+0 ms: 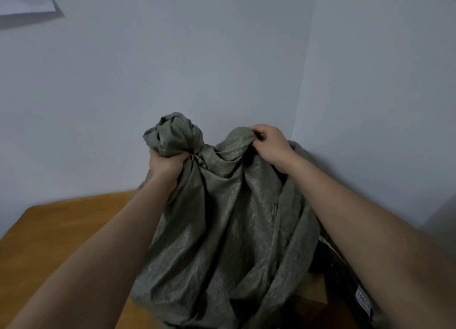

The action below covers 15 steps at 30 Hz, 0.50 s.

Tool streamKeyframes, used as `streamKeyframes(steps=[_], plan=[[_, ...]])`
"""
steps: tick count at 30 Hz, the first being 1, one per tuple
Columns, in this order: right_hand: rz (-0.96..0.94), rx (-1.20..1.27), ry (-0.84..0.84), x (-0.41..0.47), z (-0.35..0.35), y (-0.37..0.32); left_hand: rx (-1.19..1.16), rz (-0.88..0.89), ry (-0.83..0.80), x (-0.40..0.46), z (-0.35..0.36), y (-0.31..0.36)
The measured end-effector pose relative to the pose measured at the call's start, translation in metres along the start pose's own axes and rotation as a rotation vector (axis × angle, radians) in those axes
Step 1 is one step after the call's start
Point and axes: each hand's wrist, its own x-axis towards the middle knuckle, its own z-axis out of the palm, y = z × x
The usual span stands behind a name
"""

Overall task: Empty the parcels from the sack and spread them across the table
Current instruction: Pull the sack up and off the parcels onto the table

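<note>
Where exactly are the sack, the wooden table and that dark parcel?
sack [222, 217]: head view, middle of its grey-green cloth.
table [61, 235]: head view, bare wood left of the sack.
dark parcel [345, 277]: head view, dark wrapping beside its white label.

The sack [222, 217] runs off the bottom edge of the view, so its lower end cannot be seen, and its contents are hidden by the cloth. A dark parcel [345, 272] at the table's [61, 230] right side is largely covered by the sack and the right forearm; its label print is too blurred to read. The left hand's [167, 163] fingers are buried in bunched cloth.
</note>
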Motion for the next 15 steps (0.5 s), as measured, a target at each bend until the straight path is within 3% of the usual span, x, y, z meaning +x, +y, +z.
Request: streamKeyframes(steps=[6,11,13,15], plan=[[0.075,0.016,-0.108,-0.008,0.014,0.004,0.28,0.234,-0.109,-0.022,0.011,-0.01],[0.118,-0.006,-0.203,-0.012,0.014,0.004,0.311,0.257,-0.14,-0.028,0.011,-0.007],[0.17,-0.084,-0.269,-0.012,0.01,0.001,0.316,0.251,-0.145,-0.028,0.01,-0.006],[0.229,-0.314,-0.398,-0.013,0.007,-0.004,0.314,0.244,-0.147,-0.027,0.009,-0.006]])
